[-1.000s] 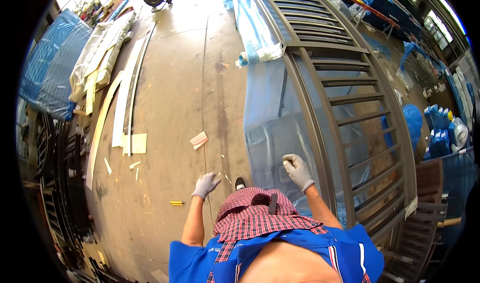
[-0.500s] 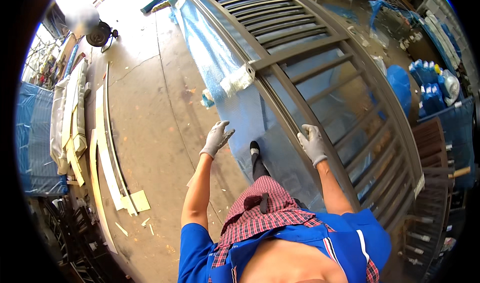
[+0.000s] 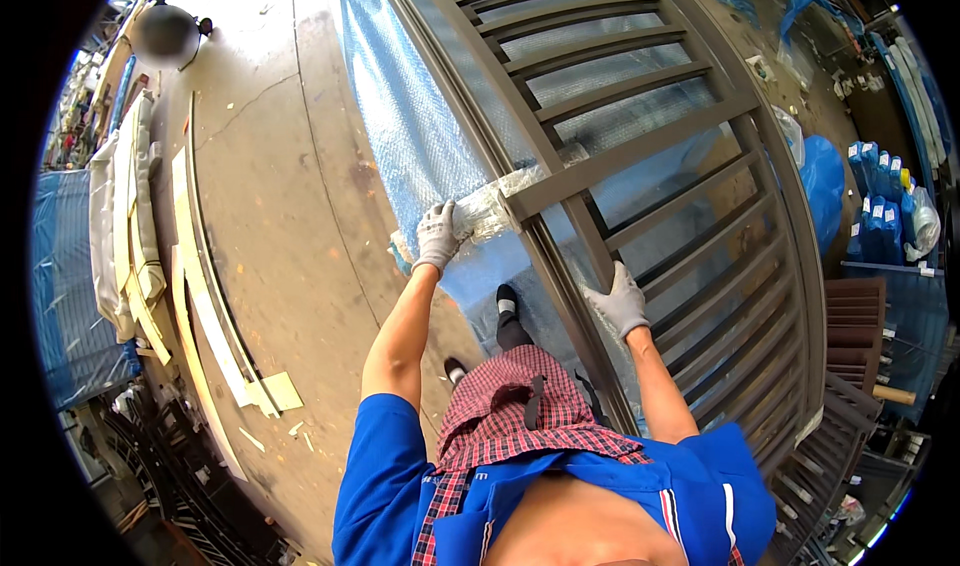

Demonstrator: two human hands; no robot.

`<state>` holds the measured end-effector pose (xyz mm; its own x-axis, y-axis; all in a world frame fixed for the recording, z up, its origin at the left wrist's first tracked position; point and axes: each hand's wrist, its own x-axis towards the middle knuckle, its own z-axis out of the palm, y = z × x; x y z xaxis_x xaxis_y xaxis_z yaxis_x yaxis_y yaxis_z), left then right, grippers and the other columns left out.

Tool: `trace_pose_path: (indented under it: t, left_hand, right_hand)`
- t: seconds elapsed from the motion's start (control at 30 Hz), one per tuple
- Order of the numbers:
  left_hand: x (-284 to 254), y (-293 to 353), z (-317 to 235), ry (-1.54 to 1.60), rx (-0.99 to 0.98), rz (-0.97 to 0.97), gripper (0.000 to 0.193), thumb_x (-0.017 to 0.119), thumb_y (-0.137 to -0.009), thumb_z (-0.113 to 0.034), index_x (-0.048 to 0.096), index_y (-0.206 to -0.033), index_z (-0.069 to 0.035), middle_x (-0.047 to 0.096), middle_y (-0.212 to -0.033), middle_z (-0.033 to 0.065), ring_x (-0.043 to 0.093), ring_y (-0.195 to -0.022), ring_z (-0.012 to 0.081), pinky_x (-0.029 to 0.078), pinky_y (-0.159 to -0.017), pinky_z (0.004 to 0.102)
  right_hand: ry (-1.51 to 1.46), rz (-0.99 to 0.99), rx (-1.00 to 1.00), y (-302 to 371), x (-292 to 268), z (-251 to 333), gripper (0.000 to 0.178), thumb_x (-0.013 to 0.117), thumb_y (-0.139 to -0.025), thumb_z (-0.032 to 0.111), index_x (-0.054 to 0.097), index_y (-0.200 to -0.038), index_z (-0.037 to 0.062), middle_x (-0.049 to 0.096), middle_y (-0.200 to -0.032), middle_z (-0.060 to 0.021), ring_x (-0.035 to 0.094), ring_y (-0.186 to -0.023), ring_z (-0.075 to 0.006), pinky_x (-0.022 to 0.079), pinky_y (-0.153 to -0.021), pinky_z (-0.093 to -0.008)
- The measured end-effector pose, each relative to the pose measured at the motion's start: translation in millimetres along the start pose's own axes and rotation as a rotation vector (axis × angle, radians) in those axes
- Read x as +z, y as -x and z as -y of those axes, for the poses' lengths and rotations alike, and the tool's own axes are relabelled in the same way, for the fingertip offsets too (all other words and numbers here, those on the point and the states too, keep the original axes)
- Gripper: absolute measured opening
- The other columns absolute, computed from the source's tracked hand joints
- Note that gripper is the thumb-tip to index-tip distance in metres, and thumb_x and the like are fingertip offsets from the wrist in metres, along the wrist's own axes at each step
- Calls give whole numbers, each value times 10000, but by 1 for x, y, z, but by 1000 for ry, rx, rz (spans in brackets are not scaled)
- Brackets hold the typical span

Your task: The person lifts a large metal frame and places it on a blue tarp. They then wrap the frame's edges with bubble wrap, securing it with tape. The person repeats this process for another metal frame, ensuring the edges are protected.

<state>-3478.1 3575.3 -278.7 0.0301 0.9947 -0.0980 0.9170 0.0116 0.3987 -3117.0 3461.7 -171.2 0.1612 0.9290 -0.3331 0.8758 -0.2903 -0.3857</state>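
Observation:
A long dark brown metal railing frame (image 3: 640, 161) with many slats lies raised in front of me, running from far to near right. Beneath it, a support bar wrapped in clear plastic (image 3: 490, 209) sticks out on the left. My left hand (image 3: 437, 234), in a grey-white glove, is closed at the outer end of that bar; part of its grip is hidden. My right hand (image 3: 620, 304), gloved alike, rests on the frame's inner rail, thumb spread from the fingers, not wrapped round it. Blue bubble wrap (image 3: 395, 96) hangs along the frame's left side and under it.
Long pale strips (image 3: 205, 276) lie on the concrete floor (image 3: 300, 206) at left, beside a wrapped bundle (image 3: 110, 226). A wheeled item (image 3: 170, 36) stands far left. Blue containers (image 3: 880, 206) and a blue bag (image 3: 822, 191) stand at right, with brown slatted panels (image 3: 855, 331) nearer.
I have come nearer the wrapped bar. My left hand moved forward from free air onto its end. My right hand stayed at the frame, shifting onto the inner rail.

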Motion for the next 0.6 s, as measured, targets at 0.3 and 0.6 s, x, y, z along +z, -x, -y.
trace_pose_path:
  t: [0.3,0.6]
  left_hand:
    - [-23,-14,22,332,-35,162,272,702,-813,-228,609,-1048,-129,649,-929,167,627,-883,359,488,-749,430]
    - [-73,-21,39,341,155,477,380,477,-843,11,635,-1141,-163,718,-911,44,699,-853,209,535,-723,345]
  right_hand:
    - [-345,161,197,-54,11,-6,476,757,-752,326,643,-1006,-60,707,-919,-208,697,-873,-293,530,-765,-370]
    - [-350,199,218,-47,1,3,482,761,-757,364,651,-985,-46,709,-895,-190,698,-860,-263,528,-750,-368]
